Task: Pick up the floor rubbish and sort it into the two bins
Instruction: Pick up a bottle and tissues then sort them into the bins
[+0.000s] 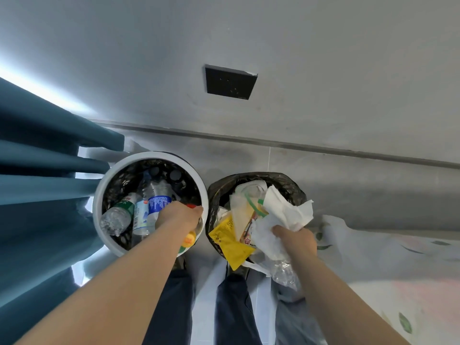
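Reaching over the white bin [99, 195] at centre-left, the left hand [178, 217] has its fingers hidden, grip unclear; the right hand [296, 239] pinches crumpled tissue [286, 212] above the black-lined bin [293, 185].

teal curtain [44, 175], black wall socket [230, 82]

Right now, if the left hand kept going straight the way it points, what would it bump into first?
Probably the blue-labelled bottle lying in the white bin. The left hand already reaches down just over it, though depth is hard to judge from above.
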### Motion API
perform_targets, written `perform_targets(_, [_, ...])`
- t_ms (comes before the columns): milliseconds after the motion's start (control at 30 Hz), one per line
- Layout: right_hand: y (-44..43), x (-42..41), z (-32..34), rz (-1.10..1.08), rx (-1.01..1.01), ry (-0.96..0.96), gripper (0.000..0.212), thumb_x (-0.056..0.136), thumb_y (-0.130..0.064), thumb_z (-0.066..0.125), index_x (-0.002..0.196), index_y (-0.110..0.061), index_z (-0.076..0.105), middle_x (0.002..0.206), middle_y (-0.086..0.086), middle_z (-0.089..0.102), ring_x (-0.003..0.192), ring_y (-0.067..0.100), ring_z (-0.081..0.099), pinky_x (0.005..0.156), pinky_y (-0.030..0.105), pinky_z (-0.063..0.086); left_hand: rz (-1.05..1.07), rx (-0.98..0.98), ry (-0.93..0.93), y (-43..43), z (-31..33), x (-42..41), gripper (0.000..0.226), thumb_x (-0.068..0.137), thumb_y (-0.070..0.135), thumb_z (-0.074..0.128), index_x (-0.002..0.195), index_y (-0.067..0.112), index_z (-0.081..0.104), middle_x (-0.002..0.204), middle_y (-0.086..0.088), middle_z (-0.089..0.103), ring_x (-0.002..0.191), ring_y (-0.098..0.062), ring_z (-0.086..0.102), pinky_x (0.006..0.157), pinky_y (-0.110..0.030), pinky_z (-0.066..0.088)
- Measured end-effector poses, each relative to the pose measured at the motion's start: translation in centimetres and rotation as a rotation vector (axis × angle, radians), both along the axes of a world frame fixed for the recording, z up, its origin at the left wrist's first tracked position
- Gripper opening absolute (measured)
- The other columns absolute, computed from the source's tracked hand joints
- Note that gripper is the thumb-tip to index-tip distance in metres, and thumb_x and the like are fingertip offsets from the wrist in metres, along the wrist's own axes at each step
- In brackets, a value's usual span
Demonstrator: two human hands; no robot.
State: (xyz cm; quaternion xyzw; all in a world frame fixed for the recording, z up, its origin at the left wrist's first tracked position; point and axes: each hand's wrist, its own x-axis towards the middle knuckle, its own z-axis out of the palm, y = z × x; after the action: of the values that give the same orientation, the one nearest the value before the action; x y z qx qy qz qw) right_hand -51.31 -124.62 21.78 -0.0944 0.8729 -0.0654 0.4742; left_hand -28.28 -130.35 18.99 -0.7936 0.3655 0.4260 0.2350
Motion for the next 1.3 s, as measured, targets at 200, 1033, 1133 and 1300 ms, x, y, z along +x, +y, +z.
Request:
perform_targets(200, [-0.3, -1.2, -2.3, 0.028, 0.083, -0.053, 0.035, 0.08, -0.025, 0.069, 0.1, -0.003, 0.05, 0.079, 0.005, 0.051, 0.071, 0.021, 0.051, 0.065, 0.032, 0.043, -0.064, 0.018, -0.037, -0.6, -0.9, -0.2, 0.049, 0.087, 0.052, 0.052, 0.101, 0.005, 0.057, 0.084, -0.009, 0.056, 0.075, -0.024, 0.054, 0.065, -0.03, 0.043])
perform_targets(1033, [1.6, 0.9, -2.5, 0.223, -0.113, 0.019, 0.077, 0.085, -0.037, 0.068, 0.146, -0.011, 0.029, 0.141, 0.012, 0.043, 0.126, 0.03, 0.045, 0.098, 0.039, 0.04, -0.133, -0.083, -0.017, -0.4, 1.4, 1.6, 0.046, 0.081, 0.052, 0.054, 0.093, 0.008, 0.054, 0.095, -0.016, 0.061, 0.083, -0.03, 0.063, 0.075, -0.032, 0.054])
perform_targets(1133, [2.0, 0.9, -0.4, 0.35, -0.115, 0.044, 0.065, 0.086, -0.033, 0.067, 0.14, -0.011, 0.039, 0.135, 0.012, 0.048, 0.118, 0.028, 0.05, 0.092, 0.036, 0.043, -0.151, -0.105, -0.005, -0.1, 3.0, 1.7, 0.044, 0.083, 0.049, 0.053, 0.095, 0.007, 0.054, 0.096, -0.015, 0.06, 0.082, -0.028, 0.059, 0.066, -0.027, 0.046])
perform_targets(1300, [1.5, 1.5, 4.5, 0.576, -0.09, 0.072, 0.053, 0.089, -0.028, 0.06, 0.138, -0.014, 0.044, 0.135, 0.007, 0.051, 0.108, 0.02, 0.056, 0.078, 0.026, 0.039, -0.174, -0.148, 0.058, 0.2, 7.4, 1.9, 0.039, 0.084, 0.045, 0.053, 0.099, 0.008, 0.051, 0.104, -0.014, 0.057, 0.091, -0.029, 0.054, 0.07, -0.029, 0.042])
